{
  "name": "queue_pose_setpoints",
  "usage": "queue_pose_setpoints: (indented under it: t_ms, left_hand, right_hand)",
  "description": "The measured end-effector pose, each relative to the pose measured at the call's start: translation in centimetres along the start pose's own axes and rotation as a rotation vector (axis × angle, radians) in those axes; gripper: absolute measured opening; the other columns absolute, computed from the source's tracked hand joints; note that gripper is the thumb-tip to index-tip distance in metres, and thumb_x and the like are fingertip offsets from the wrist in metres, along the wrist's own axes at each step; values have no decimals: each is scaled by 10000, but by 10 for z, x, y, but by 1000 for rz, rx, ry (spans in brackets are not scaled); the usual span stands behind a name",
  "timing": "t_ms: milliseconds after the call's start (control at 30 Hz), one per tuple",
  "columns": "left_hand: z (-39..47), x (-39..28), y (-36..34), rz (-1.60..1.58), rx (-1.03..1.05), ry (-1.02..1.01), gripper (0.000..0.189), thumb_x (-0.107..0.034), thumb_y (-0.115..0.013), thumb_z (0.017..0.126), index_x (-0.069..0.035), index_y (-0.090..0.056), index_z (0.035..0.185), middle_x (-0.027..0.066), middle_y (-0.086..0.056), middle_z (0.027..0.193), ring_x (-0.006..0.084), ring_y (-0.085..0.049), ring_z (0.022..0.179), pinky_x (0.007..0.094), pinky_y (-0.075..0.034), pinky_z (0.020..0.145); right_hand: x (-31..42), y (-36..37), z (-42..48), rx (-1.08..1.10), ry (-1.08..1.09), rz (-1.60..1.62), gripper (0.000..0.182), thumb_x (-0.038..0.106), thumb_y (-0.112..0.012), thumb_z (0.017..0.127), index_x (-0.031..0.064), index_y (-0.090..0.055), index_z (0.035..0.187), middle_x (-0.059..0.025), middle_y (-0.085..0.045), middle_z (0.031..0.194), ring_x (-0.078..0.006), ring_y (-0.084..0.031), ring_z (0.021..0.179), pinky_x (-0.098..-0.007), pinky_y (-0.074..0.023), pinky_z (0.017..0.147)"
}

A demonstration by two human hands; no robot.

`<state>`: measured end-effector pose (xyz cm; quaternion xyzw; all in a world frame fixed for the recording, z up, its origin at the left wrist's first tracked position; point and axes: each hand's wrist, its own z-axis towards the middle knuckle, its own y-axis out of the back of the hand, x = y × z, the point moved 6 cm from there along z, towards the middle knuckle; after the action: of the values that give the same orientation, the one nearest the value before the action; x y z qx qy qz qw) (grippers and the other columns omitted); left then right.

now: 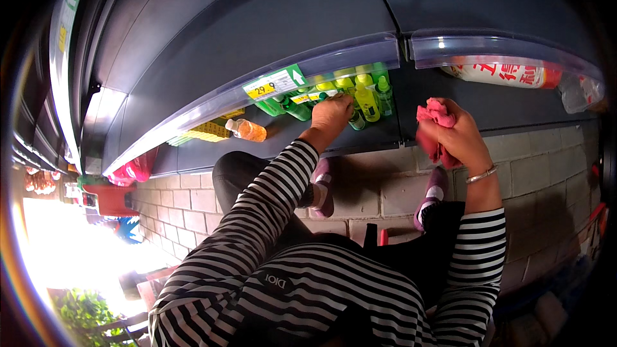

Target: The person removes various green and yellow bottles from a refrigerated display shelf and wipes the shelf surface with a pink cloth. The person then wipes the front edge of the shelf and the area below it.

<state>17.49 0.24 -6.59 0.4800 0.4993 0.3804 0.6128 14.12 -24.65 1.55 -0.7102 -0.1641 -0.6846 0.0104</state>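
Observation:
My left hand [332, 113] reaches in among green and yellow bottles on the bottom shelf, its fingers closed around the upper part of a small green bottle [356, 121]. Just right of it stand a yellow bottle [367, 103] and a green spray bottle [384, 96]. Crumpled in my right hand [458, 137] is a pink-red cloth [436, 127], held in front of the shelf edge. Further left on the same shelf, an orange-filled bottle [250, 131] leans beside yellow boxes [209, 131].
A clear plastic price rail [332, 60] runs along the dark shelf above the bottles. White and red packages [511, 73] lie at the right. A red plastic stool [113, 200] and a pink bag [132, 168] are at the left, by the brick-patterned floor [361, 195].

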Motion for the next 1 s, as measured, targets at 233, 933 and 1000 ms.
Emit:
queue_pose_setpoints:
  t_ms: [233,933,1000]
  left_hand:
    - [-2,7,-8,-134,-79,-79,213,-98,-513,740,-78,-562,946,134,-572,949,314,-553,891,387,-460,751]
    - [8,14,0,53,22,-31,268,-235,-583,731,-26,-575,899,179,-569,859,340,-556,802,410,-454,707]
    - [10,14,-1,60,23,-31,268,-240,-586,728,-23,-579,884,178,-571,852,338,-553,804,411,-452,706]
  right_hand:
    - [5,0,-2,-3,12,-15,324,185,-674,711,27,-566,973,-79,-617,902,-156,-583,834,-272,-446,768]
    - [0,0,0,11,11,-84,373,218,-683,694,30,-568,995,-115,-624,908,-218,-602,845,-299,-452,764]
    - [1,0,0,13,-4,-83,376,222,-686,692,31,-568,995,-117,-624,909,-222,-603,849,-301,-452,766]
